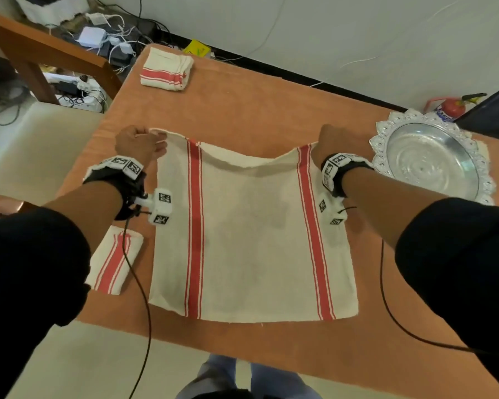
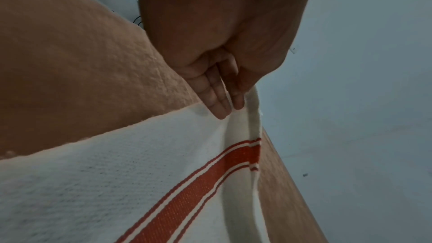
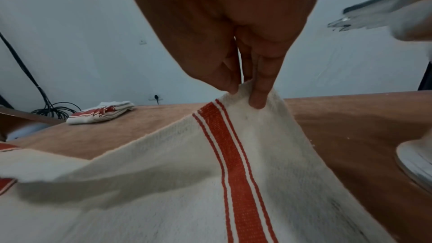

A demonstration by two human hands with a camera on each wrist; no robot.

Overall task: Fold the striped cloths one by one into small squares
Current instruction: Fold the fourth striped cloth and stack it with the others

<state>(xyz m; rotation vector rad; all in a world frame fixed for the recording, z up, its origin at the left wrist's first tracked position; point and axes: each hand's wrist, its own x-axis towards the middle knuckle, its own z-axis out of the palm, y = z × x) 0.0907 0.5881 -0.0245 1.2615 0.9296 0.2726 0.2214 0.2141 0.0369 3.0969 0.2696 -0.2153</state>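
A cream cloth with two red stripes (image 1: 248, 231) lies spread on the orange-covered table (image 1: 257, 105), its far edge lifted and sagging in the middle. My left hand (image 1: 140, 145) pinches the far left corner; in the left wrist view the fingers (image 2: 222, 103) clamp the cloth edge (image 2: 253, 117). My right hand (image 1: 333, 142) pinches the far right corner, thumb and fingers (image 3: 258, 97) closed on the cloth (image 3: 233, 154) beside its stripe. A folded striped cloth (image 1: 114, 260) lies under my left forearm. Another folded striped pile (image 1: 166, 71) sits at the far left corner.
A silver tray with a scalloped rim (image 1: 428, 159) stands at the table's right edge, close to my right wrist. A red fire extinguisher (image 1: 451, 108) is behind it on the floor. A wooden bench and tangled cables (image 1: 98, 38) lie beyond the table's left side.
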